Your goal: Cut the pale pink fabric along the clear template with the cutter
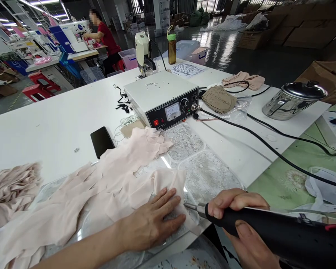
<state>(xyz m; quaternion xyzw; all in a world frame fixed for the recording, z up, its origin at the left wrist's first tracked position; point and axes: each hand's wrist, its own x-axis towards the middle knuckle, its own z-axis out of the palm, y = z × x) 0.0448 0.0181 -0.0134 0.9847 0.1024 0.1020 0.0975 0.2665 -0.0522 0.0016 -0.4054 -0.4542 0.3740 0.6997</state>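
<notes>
white table (58, 127); left hand (154, 222) palm-down on fabric (126, 153), right hand (238, 201) around black tool (282, 229)

The single view looks from the wearer's head, facing forward and down across the white tabletop (50, 127). It sits close above the left grip (152, 222) and right grip (245, 231), low in the foreground; the control box (161, 99) stands at middle range. The wide frame reaches over the far edge to the workshop floor (221, 52) and a seated person (108, 37), upper left.
</notes>
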